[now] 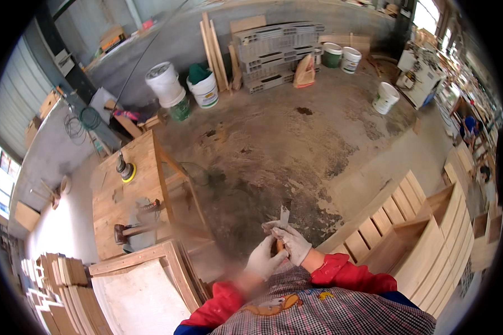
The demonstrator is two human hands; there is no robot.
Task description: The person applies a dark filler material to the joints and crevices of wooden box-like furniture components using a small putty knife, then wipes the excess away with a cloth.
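Note:
Both my hands wear whitish gloves and meet in front of my apron. Between them is a small putty knife or scraper, its flat pale blade pointing up and away from me and a brown handle end showing below. My right hand is wrapped around it near the blade. Fingers of my left hand close in at the handle from the other side. Exactly how each finger grips is hard to make out.
A wooden workbench at left carries a sander, a mallet and a dark hand tool. Framed panels lean close by my left. Slatted wooden furniture stands at right. Buckets and grey pallets line the far wall.

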